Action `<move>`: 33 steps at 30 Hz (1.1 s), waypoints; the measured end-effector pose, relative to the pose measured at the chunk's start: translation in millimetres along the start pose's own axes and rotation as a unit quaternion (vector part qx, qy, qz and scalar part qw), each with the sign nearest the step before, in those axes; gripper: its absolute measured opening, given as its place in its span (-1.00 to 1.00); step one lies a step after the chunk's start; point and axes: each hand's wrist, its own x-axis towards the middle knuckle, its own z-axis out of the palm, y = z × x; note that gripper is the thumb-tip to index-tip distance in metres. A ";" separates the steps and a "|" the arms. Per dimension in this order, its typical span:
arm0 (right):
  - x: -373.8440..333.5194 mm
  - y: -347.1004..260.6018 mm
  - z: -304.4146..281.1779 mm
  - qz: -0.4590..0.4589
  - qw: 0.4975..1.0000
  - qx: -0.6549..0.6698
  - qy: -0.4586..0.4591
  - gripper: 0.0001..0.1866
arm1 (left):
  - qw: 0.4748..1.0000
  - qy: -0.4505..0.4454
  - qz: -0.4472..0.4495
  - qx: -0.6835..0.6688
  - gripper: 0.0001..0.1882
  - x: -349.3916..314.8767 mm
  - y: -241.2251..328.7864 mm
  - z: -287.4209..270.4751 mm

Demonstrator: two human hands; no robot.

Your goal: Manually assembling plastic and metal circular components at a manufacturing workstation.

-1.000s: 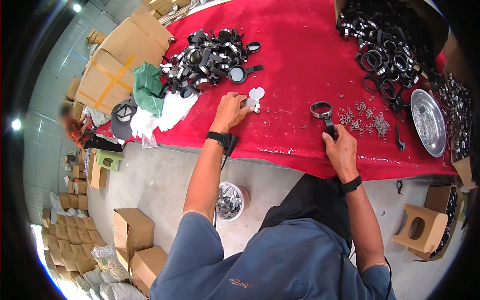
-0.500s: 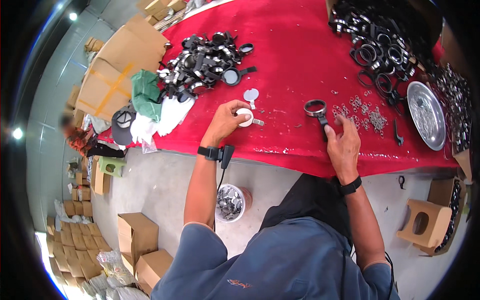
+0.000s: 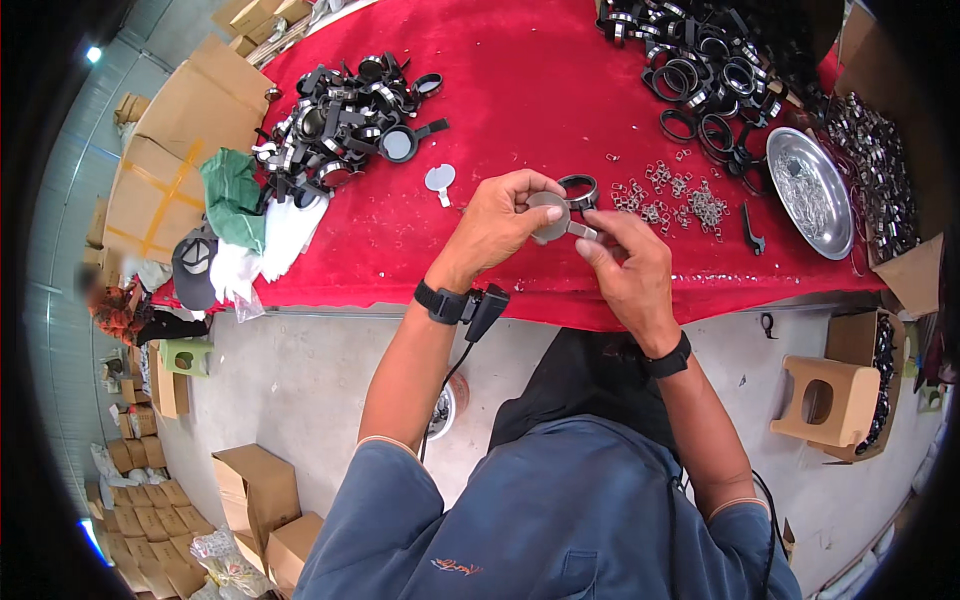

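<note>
My left hand pinches a flat grey round disc with a short tab between thumb and fingers, above the red cloth. Close against it, my right hand holds a black ring with a silver rim. The ring's black stem runs down to my right fingertips and is mostly hidden there. The disc's tab points toward my right thumb and index finger; whether they touch it I cannot tell. A similar pale disc with a tab lies on the cloth to the left.
Assembled black-and-silver pieces are heaped at left. Small metal clips lie scattered at right, beside a black hooked part and an oval metal tray. Black rings pile up behind. A bucket stands below the table edge.
My left hand has moved right with the disc, and my right hand has brought the ring left to meet it. The view has shifted slightly to the right.
</note>
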 end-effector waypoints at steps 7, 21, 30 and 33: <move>8.2 6.0 -6.4 -0.228 0.959 -0.169 0.022 -0.75 | 0.995 -0.042 -0.086 -0.034 -0.62 7.5 1.1 10.1; 58.3 35.2 22.5 -0.056 0.948 -0.309 0.057 -0.81 | 0.981 0.130 0.008 0.144 -0.32 37.2 -82.2 31.5; 47.5 34.5 17.8 -0.069 0.935 -0.341 0.063 -0.81 | 0.985 0.167 0.035 0.020 -0.42 26.8 -88.2 46.0; 48.3 36.9 18.6 -0.080 0.941 -0.321 0.077 -0.81 | 0.983 0.177 0.016 0.041 -0.49 22.4 -80.7 48.4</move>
